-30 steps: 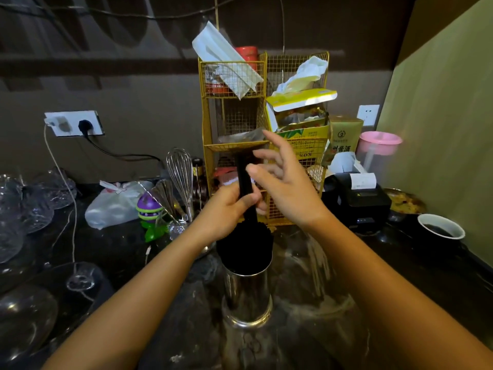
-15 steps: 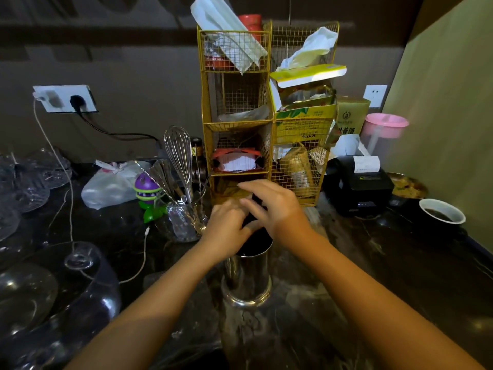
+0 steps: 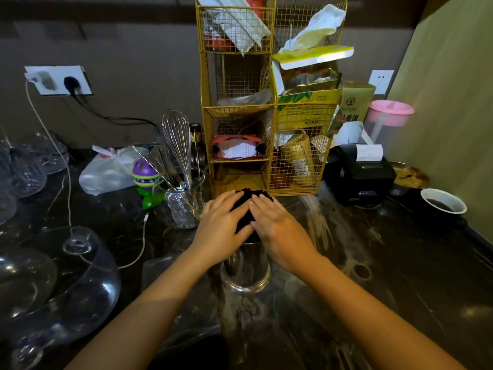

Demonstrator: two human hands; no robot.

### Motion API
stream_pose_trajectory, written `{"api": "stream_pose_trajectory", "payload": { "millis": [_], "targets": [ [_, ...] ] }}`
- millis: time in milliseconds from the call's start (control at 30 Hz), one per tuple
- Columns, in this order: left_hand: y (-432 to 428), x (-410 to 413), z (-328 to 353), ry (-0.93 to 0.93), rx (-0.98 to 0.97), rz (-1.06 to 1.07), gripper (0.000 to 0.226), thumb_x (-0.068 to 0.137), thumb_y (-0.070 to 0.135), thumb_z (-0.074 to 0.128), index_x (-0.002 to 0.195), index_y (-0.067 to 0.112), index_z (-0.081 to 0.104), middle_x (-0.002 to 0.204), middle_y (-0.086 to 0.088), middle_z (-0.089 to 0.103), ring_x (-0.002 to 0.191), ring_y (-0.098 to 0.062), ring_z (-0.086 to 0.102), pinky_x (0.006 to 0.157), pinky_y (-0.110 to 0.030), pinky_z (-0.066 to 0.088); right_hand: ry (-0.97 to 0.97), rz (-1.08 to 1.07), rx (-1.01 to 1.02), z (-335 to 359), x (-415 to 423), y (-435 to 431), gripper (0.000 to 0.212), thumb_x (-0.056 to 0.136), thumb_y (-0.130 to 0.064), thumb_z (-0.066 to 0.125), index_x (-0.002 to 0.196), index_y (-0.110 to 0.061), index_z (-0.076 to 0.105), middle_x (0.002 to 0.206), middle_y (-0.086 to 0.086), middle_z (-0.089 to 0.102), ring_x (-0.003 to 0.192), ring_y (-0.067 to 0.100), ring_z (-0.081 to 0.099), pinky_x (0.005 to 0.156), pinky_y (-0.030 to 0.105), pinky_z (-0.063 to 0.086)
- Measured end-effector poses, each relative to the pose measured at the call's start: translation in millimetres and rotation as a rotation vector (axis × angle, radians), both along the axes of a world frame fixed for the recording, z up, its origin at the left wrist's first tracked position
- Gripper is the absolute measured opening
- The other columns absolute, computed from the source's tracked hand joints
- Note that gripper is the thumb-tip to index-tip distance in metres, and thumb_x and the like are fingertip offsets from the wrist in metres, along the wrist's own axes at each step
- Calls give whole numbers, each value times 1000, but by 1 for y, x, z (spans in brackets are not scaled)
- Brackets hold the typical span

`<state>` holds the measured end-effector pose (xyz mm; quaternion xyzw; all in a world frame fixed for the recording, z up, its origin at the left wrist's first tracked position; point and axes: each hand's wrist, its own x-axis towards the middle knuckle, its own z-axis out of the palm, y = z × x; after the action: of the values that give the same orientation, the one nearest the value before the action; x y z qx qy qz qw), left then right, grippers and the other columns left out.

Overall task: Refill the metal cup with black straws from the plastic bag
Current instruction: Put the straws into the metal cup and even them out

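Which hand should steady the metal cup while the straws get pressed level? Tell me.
Left, probably. The left hand sits lower, its palm near the rim of the metal cup; the right hand lies flat across the black straws, placed to press.

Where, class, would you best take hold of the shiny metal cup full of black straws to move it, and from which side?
Grip the shiny metal cup round its bare cylindrical wall, below the black straws, coming from the side. It stands upright, and the left hand and right hand cover its top.
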<state>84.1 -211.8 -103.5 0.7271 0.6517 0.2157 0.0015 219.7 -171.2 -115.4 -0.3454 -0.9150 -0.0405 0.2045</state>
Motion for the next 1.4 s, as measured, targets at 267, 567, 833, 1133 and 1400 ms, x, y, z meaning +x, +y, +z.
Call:
{"api": "stream_pose_trajectory", "payload": {
  "millis": [267, 567, 833, 1133, 1400],
  "targets": [
    [-1, -9, 12, -155, -41, -26, 73, 69, 56, 27, 131, 21, 41, 139, -4, 45, 132, -22, 32, 110, -40, 20, 305, 16, -280, 21, 6, -2, 45, 91, -28, 38, 131, -9, 44, 138, 9, 48, 132, 22, 36, 114, 29, 21],
    [15, -25, 48, -278, -99, 1, 38, 81, 18, 61, 119, 12, 55, 118, -9, 62, 107, -22, 55, 93, -32, 40, 210, -89, -513, 66, 2, 30, 31, 85, -8, 56, 117, -9, 57, 95, -3, 63, 73, 6, 47, 57, 16, 32],
    [26, -20, 56, -158, -227, -68, 35, 75, 22, 69, 108, 17, 63, 104, -7, 68, 95, -22, 60, 87, -39, 50, 6, -64, -499, 72, -16, 31, 29, 78, -13, 67, 107, -10, 63, 112, 9, 62, 86, 13, 48, 72, 25, 37],
    [32, -14, 51, -153, -196, -55, 17, 72, 16, 71, 87, 12, 65, 78, 2, 60, 79, -19, 59, 76, -38, 50, 6, -71, -543, 72, -19, 34, 19, 75, -8, 68, 94, -5, 65, 106, 11, 66, 92, 18, 57, 74, 24, 40],
    [33, -14, 54, -102, -238, -64, 12, 73, 17, 69, 84, 11, 67, 87, -8, 68, 81, -22, 59, 75, -37, 48, -38, -56, -558, 76, -23, 32, 21, 72, -8, 72, 91, -6, 64, 103, 8, 64, 87, 14, 51, 73, 25, 39]
  ]
}}
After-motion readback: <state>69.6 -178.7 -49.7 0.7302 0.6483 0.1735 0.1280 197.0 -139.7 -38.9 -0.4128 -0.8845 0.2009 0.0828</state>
